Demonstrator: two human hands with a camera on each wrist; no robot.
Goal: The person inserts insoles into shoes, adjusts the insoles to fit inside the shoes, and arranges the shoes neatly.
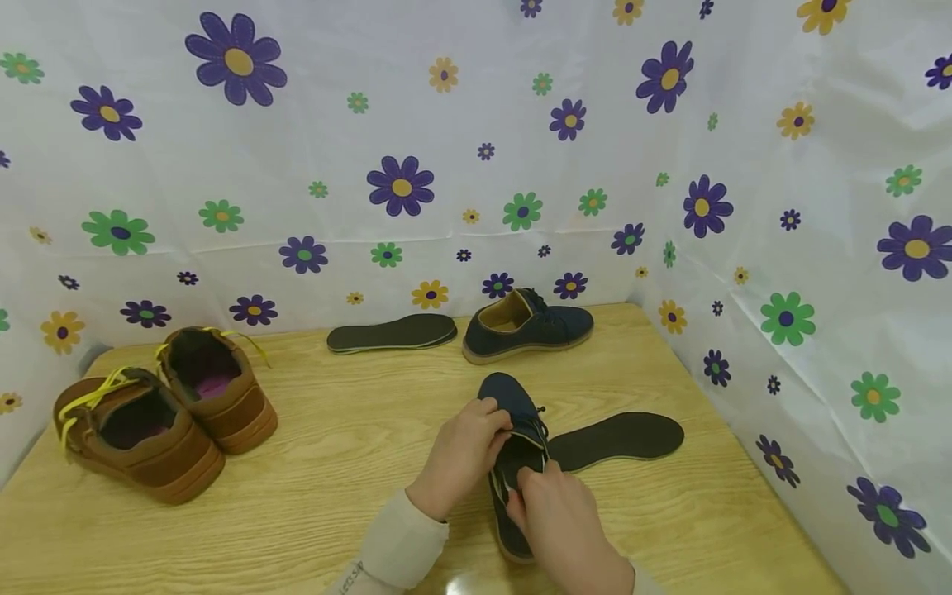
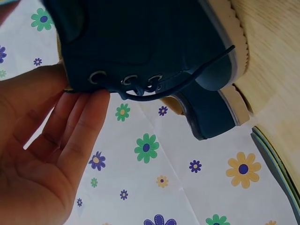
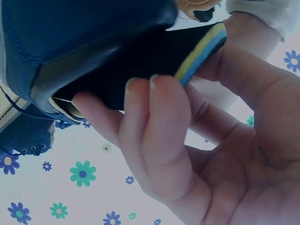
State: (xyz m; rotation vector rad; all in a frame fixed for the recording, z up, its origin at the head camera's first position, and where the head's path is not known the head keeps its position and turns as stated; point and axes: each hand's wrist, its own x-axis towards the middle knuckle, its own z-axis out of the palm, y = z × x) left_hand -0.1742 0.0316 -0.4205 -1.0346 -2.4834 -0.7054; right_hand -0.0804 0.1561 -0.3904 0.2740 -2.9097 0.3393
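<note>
A navy lace-up shoe is on the table before me, toe pointing away. Its side by the eyelets is pinched between the thumb and fingers of my left hand, beside the dark lace. My right hand grips a black insole at the shoe's opening. The insole's layered yellow and blue edge shows in the right wrist view, while its front part is hidden inside the shoe. Right of the shoe, a second black insole lies flat.
Another navy shoe stands at the back, with a dark insole to its left. Two brown shoes with yellow laces stand at the left. A flowered white sheet encloses the wooden table at the back and sides.
</note>
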